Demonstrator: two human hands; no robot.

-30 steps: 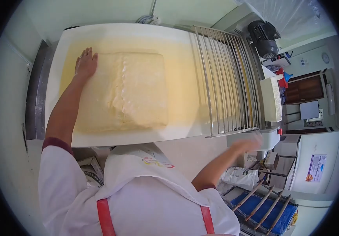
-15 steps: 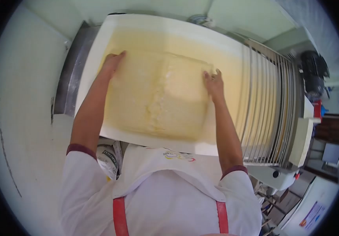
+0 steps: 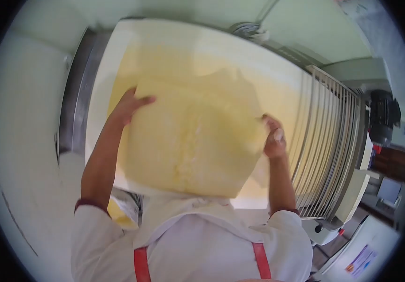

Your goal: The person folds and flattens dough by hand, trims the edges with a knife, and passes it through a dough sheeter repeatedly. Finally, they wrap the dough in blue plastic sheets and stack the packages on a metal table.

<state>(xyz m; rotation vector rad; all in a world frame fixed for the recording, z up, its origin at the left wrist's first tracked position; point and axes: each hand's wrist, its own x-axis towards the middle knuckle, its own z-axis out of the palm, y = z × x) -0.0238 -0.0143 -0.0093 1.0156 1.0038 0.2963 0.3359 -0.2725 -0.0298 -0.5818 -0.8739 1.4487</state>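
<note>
A wide, pale yellow sheet of dough (image 3: 165, 131) hangs between my two hands over the work surface, its near edge close to my apron. A rough, lumpy seam runs down its middle. My left hand (image 3: 131, 105) grips the sheet's far left corner, thumb on top and the fingers partly hidden. At the right edge, my right hand (image 3: 275, 136) pinches the sheet with curled fingers. The right side of the sheet is raised and slightly blurred, and it casts a shadow on the surface beyond.
Under the dough lies a white board or belt (image 3: 165, 33) with a yellowish dusting. A metal bar guard (image 3: 324, 141) of a machine stands at the right, with a dark motor (image 3: 383, 115) behind it. A metal ledge (image 3: 78, 94) runs along the left. A bag (image 3: 125, 209) sits below the near edge.
Both hands have come nearer to my body, bringing the dough sheet with them. The sheet lay flat before; now it is lifted, its right side tilted, with a shadow showing beyond it.
</note>
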